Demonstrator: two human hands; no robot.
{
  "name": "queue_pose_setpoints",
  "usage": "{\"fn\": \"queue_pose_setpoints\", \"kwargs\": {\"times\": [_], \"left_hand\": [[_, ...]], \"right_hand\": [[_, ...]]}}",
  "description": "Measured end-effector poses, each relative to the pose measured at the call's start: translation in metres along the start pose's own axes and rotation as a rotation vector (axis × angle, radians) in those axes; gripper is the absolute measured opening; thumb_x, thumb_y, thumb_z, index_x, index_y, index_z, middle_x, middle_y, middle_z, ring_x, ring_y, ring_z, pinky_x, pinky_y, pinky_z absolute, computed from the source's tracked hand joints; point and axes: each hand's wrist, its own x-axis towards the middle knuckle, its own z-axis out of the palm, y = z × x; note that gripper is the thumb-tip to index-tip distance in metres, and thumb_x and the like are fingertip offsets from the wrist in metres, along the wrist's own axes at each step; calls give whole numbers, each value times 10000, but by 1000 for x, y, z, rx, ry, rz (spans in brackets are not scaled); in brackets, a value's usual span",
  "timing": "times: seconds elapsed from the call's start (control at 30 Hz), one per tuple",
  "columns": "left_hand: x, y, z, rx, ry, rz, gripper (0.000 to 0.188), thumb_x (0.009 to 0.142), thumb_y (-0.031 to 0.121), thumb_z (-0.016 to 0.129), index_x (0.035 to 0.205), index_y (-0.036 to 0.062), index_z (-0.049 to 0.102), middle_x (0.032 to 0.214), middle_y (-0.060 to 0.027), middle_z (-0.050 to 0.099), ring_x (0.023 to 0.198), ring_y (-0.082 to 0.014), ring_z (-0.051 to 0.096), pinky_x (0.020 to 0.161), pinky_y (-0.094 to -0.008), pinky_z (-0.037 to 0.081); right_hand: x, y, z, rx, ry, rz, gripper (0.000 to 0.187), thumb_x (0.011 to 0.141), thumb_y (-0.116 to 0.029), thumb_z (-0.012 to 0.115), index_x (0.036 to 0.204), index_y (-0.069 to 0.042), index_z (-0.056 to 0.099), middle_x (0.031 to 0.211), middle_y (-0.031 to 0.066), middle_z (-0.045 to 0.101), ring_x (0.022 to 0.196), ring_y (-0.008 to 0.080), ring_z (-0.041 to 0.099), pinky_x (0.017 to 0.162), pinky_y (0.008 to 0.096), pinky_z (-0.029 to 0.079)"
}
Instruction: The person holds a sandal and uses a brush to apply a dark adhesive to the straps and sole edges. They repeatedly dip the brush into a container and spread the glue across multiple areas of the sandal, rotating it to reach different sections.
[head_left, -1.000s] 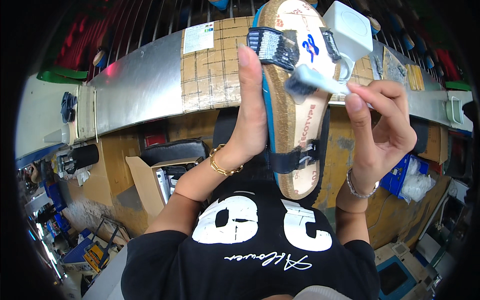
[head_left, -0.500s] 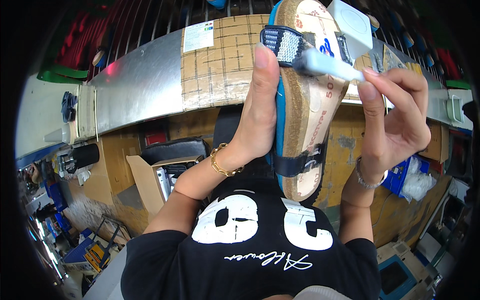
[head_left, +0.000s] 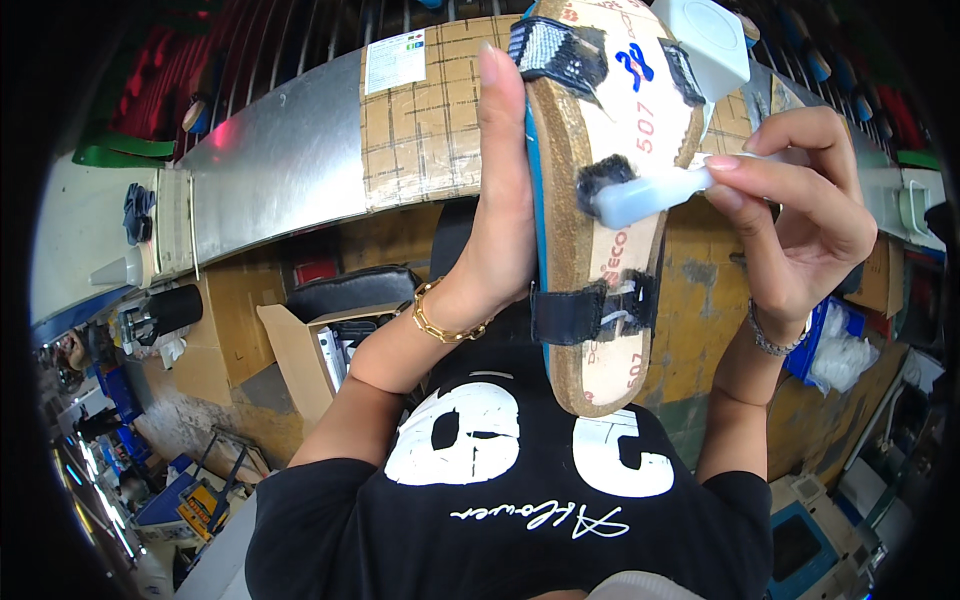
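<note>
A sandal sole [head_left: 630, 130] with a brown cork edge stands upright in front of me, its pale printed underside facing me and its blue side at the left. A wide woven strap [head_left: 548, 50] wraps over its upper part, and a black strap [head_left: 570, 317] crosses lower down. My left hand [head_left: 502, 190] grips the sandal from the left, thumb up along the edge; its other fingers are hidden behind. Between thumb and fingers, my right hand [head_left: 800, 200] pinches a pale brush [head_left: 650, 197]. Its dark bristles touch the sole's left edge at mid-length, over a dark wet-looking patch.
Behind the sandal, a flat cardboard sheet [head_left: 430, 130] lies on a metal bench [head_left: 275, 150]. A white container [head_left: 705, 45] stands at the upper right. Below the bench are an open carton [head_left: 300, 350] and a blue crate [head_left: 825, 320] with clear plastic bags.
The brush has moved down from beside the upper strap to the middle of the sole's left edge. The sandal has turned slightly and shifted a little left with my left hand.
</note>
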Motion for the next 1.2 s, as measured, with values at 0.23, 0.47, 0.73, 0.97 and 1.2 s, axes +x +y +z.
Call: {"fn": "queue_pose_setpoints", "kwargs": {"times": [0.23,0.47,0.73,0.97,1.2], "left_hand": [[-9,4,2,497,348,-2,929,953,796,200,1450,45,429,1305,-173,624,1094,-226,697,893,-346,609],[-7,6,-4,565,489,12,923,954,796,194,1432,45,437,1289,-168,628,1084,-224,696,892,-340,606],[-7,8,-11,590,469,16,915,953,797,191,1395,44,464,1264,-153,635,1083,-207,689,906,-330,592],[-1,5,-18,606,481,24,909,953,798,188,1363,44,487,1242,-139,641,1082,-192,682,919,-322,580],[-3,4,-20,618,495,45,905,953,799,185,1332,44,511,1220,-126,647,1081,-177,676,932,-314,569]], "right_hand": [[-4,-3,-3,2,-93,7,272,621,0,820,887,-50,805,901,92,588,803,176,544,689,265,379],[3,-2,-15,33,-288,52,254,631,-37,832,883,-56,806,877,82,578,803,179,544,686,258,372],[-1,-6,-12,-34,-241,37,239,624,-30,818,862,-52,804,889,83,577,797,177,544,669,257,372],[-2,-15,-6,-79,-212,49,236,587,-80,817,822,-61,806,856,75,578,766,177,537,647,268,356],[-2,-16,-8,165,-317,92,201,652,-174,816,817,-59,805,837,71,577,736,173,530,636,268,346]]}}
